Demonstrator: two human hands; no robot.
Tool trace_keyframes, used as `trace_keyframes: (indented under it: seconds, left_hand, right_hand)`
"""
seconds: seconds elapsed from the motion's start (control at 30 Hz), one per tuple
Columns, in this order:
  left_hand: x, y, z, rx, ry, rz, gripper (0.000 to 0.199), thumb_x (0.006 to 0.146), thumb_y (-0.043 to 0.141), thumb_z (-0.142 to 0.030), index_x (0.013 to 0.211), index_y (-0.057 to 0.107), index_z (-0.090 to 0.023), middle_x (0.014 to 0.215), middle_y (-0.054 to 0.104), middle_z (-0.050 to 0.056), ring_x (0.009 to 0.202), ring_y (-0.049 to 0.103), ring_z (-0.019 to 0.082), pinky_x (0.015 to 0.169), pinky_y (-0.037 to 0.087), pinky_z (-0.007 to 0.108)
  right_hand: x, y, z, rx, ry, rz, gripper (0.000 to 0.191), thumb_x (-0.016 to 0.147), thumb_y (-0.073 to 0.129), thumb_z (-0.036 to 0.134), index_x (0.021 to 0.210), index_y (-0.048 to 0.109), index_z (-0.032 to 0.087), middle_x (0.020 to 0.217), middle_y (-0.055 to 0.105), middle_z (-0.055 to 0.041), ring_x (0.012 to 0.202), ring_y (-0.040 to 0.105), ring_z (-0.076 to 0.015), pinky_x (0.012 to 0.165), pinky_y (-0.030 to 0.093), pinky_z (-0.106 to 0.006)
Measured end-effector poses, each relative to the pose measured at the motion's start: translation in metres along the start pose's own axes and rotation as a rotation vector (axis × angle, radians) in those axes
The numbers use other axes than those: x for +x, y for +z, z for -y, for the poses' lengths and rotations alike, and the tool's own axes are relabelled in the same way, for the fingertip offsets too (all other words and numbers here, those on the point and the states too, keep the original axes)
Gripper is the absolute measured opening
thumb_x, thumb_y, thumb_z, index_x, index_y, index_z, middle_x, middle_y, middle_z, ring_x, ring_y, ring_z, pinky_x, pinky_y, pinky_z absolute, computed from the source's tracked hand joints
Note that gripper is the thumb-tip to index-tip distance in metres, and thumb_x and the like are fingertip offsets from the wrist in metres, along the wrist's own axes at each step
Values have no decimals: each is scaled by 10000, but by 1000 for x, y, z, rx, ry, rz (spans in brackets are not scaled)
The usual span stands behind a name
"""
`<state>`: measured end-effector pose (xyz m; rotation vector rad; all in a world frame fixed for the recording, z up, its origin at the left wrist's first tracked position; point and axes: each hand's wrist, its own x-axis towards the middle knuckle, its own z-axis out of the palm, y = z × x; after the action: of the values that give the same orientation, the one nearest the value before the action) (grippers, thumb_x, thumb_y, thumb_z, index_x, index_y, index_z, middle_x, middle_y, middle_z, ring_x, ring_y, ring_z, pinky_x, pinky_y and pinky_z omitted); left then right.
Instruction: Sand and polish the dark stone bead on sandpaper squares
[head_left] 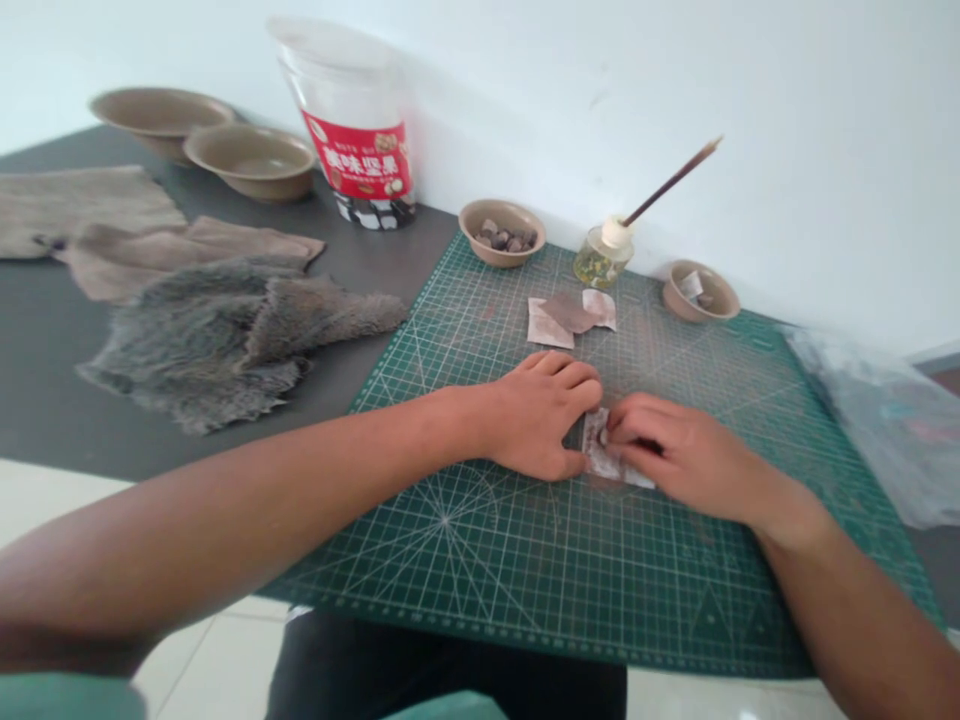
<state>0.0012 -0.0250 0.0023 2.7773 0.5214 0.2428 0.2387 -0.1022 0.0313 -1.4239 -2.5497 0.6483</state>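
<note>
A small white paper piece with brown smudges lies on the green cutting mat. My left hand rests palm down at its left edge, the thumb and forefinger apart and touching the paper's side. Over the paper's right part is my right hand, thumb and fingertips pinched together against its surface. A tiny dark bit shows by those fingertips; its kind is unclear. Just behind my hands lie more white paper pieces with a brown scrap across them.
At the back stand a bowl of brownish chunks, a glass jar with a brush, and a small bowl. Left are grey fur, cloths, bowls and a plastic tub. A clear bag lies right.
</note>
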Motion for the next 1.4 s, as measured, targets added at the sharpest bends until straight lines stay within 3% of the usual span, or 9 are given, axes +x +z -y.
trace_keyframes:
  seconds: [0.2,0.33,0.47,0.6,0.73,1.07,1.2,1.33,1.4]
  left_hand:
    - [1,0,0,-1,10,-2,486,843,622,-546,1144,531,-176,1417,486,126,1327,415,343,1132,314,475]
    - [0,-1,-1,11,-7,2,461,846,627,-516,1144,534,-178,1425,482,123,1329,416,342,1133,315,476]
    - [0,-3,-2,13,0,14,480,841,625,-538,1132,534,-167,1423,488,133,1331,417,346,1126,329,470]
    - [0,-2,-2,20,-6,11,468,846,624,-525,1140,527,-174,1440,474,127,1343,406,342,1137,315,470]
    - [1,-2,-1,16,-7,21,482,846,622,-534,1152,529,-175,1442,471,125,1340,405,342,1141,308,478]
    - [1,-3,-2,16,-13,31,497,850,613,-555,1159,533,-174,1440,473,120,1345,399,343,1144,305,474]
    - [1,-2,-2,25,-18,21,473,852,621,-529,1152,532,-174,1449,466,122,1352,394,341,1150,293,477]
    - [1,-2,-2,10,-12,28,495,848,620,-558,1144,532,-172,1445,470,128,1347,400,346,1144,303,482]
    - [1,-3,-2,8,-11,24,480,851,617,-545,1144,531,-176,1439,475,126,1343,404,343,1143,304,480]
  right_hand:
    - [-1,3,-1,-31,-69,81,142,1001,508,210,926,628,227,1037,682,-36,868,656,-176,766,500,-312]
    - [0,3,-3,-153,37,-116,104,986,528,221,958,628,223,1088,692,-59,950,665,-220,801,500,-349]
    - [-3,3,1,-90,-54,81,132,992,518,216,924,631,229,1011,691,-39,851,657,-183,743,495,-315]
    - [-1,3,6,-173,42,-56,121,997,512,226,956,626,217,1018,684,-51,872,651,-197,768,482,-335]
    - [0,-1,8,-91,-35,115,135,994,527,235,893,616,224,930,670,-23,797,628,-170,712,464,-304]
    - [-1,0,4,-67,-58,124,158,1014,503,265,916,620,227,979,664,-30,832,631,-178,745,475,-319]
    - [-1,-1,2,-130,52,-32,110,988,537,234,922,624,221,981,663,-42,878,630,-195,783,477,-337]
    - [-2,-1,5,-43,-66,149,139,996,530,241,900,630,232,948,672,-19,806,635,-168,722,479,-307]
    - [-2,0,5,-85,-46,32,149,1003,503,227,930,634,230,1000,675,-39,860,643,-188,758,487,-327]
